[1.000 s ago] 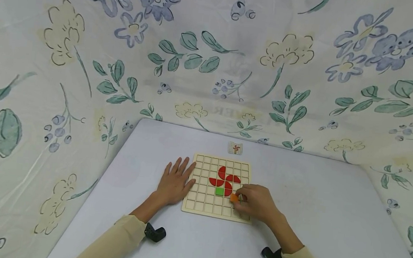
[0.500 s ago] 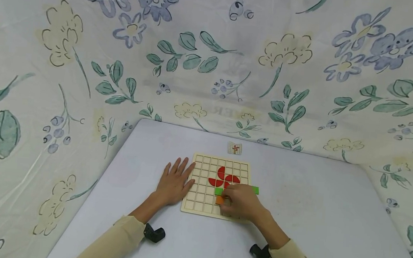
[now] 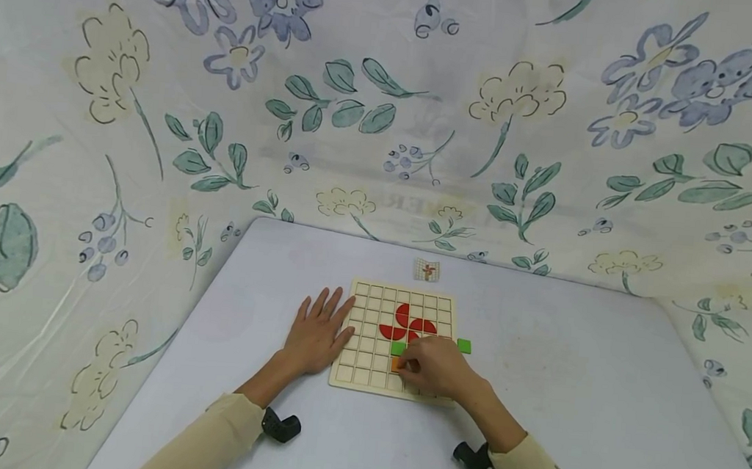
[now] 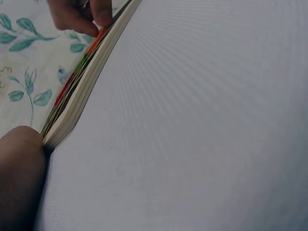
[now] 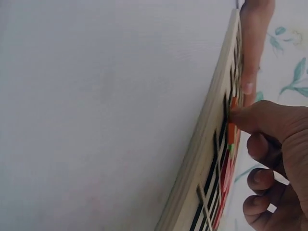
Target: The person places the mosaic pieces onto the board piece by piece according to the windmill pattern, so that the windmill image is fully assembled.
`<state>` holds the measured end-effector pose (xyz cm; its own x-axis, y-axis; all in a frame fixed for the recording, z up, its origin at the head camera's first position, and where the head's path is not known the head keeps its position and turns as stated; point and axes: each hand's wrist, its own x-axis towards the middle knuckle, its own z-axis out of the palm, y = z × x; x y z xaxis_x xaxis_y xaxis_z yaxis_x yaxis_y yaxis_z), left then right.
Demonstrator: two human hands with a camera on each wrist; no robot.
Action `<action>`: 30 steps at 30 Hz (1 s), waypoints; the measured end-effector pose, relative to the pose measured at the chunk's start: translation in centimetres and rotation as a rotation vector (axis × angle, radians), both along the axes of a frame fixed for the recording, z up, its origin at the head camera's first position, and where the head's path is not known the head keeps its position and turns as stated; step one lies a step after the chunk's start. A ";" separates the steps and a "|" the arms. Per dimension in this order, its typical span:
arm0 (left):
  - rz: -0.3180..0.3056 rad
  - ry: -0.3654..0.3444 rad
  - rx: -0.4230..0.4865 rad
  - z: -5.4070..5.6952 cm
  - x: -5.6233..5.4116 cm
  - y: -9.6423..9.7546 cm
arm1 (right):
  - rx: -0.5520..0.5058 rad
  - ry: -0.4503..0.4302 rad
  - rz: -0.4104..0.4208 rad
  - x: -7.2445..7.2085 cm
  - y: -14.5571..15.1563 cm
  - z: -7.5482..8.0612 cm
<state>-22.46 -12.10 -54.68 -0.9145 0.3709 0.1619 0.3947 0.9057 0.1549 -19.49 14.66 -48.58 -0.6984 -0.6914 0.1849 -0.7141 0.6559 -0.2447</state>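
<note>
Sliding left since a moment ago, the right hand (image 3: 437, 367) is pinching the small orange tile (image 3: 397, 363) over the wooden grid board (image 3: 365, 370), below the green square tile (image 3: 398, 348), while the flat, spread left hand (image 3: 318, 331) is steadying the board's left edge, so the tile should go in gently and straight.

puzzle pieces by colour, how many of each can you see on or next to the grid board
red quarter-circle pieces: 4
green square pieces: 2, one on the grid board, one beside it on the table
orange piece: 1, pinched by the right hand
total: 7
</note>
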 end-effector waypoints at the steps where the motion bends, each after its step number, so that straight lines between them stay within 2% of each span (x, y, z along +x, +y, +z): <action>1: 0.000 0.000 -0.001 0.0 0.0 0.0 | -0.004 -0.019 -0.002 0.0 0.0 0.0; 7: -0.006 -0.014 -0.002 0.0 0.2 0.1 | -0.021 -0.086 -0.031 0.0 0.5 -0.1; 14: -0.007 0.000 -0.012 0.2 0.2 0.0 | -0.055 -0.066 -0.103 0.1 1.2 -0.4; 19: -0.006 0.001 -0.010 0.3 0.1 0.0 | -0.044 -0.045 -0.098 -0.2 0.8 -0.7; 24: -0.013 0.004 -0.001 0.3 0.1 0.0 | -0.019 -0.062 -0.107 -0.3 0.0 -0.8; 30: -0.007 -0.002 -0.019 0.3 0.0 0.0 | 0.023 -0.049 -0.056 -0.1 -0.6 -0.6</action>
<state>-22.46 -12.12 -54.39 -0.9121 0.3804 0.1532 0.4009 0.9057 0.1381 -19.60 14.05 -49.23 -0.7440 -0.6546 0.1341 -0.6636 0.7005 -0.2624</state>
